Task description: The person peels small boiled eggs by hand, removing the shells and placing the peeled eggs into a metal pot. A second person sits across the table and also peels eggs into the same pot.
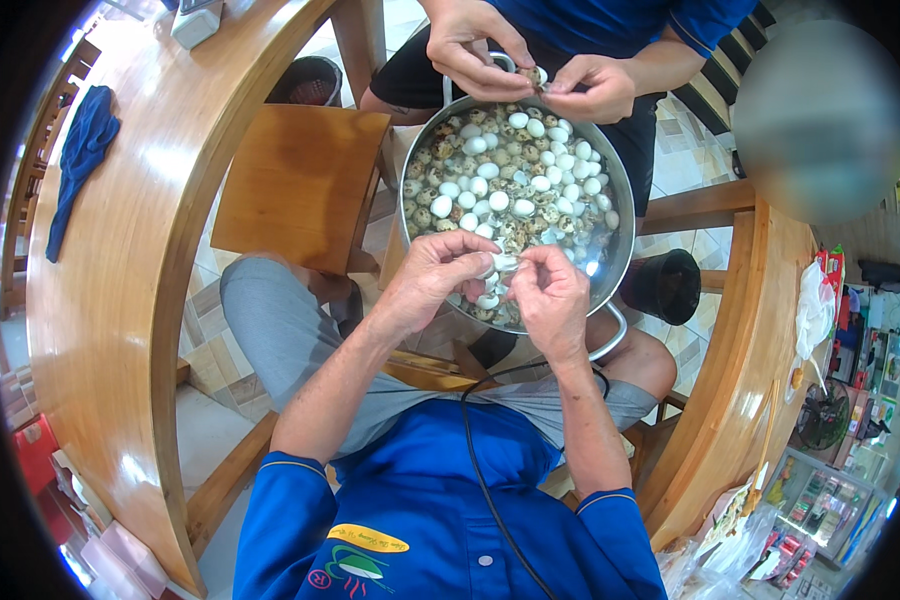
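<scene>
Over the near side of a large metal pot (pixel 625 235), my left hand (pixel 438 278) and my right hand (pixel 552 298) meet with fingertips pinched. Between them is a small white quail egg (pixel 505 263), partly covered by my fingers; whether shell still clings to it is hard to make out. Below lie many quail eggs, some peeled and white (pixel 498 201), others in speckled shells (pixel 440 160), with shell bits among them. Across the pot, another person's hands (pixel 530 75) hold a speckled egg that shows some white.
A wooden stool (pixel 300 180) stands left of the pot, with a dark basket (pixel 310 82) behind it. Long wooden tables flank me; a blue cloth (pixel 82 160) lies on the left one (pixel 120 330). A black bin (pixel 662 287) stands right of the pot. A black cable (pixel 482 470) crosses my shirt.
</scene>
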Demonstrator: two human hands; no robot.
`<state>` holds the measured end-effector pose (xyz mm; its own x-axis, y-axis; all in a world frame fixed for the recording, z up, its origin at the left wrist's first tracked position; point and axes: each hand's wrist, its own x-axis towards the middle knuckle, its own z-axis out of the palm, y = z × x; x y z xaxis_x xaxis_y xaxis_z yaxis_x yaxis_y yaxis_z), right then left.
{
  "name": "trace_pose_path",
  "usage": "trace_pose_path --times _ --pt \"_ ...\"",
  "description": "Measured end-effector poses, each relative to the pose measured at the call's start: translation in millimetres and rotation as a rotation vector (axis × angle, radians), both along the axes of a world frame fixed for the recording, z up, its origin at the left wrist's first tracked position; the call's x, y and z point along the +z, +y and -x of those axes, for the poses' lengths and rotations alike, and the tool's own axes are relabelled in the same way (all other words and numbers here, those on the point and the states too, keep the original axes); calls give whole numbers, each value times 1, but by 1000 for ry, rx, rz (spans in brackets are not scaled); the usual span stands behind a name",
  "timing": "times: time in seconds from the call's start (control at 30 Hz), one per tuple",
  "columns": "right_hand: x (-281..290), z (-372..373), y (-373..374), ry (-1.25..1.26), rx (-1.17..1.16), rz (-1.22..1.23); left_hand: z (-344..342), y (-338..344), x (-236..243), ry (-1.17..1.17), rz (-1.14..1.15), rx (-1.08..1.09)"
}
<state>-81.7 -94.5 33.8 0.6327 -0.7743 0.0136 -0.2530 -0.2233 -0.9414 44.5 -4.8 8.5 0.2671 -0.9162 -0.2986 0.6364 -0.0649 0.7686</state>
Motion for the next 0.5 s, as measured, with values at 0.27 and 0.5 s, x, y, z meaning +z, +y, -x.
trace_pose_path --times 0.27,0.5 --pt "-8 6 -11 -48 -169 -88 2 0 3 76 -3 10" --pt "-12 10 -13 -64 -237 -87 -1 0 -2 160 61 55"
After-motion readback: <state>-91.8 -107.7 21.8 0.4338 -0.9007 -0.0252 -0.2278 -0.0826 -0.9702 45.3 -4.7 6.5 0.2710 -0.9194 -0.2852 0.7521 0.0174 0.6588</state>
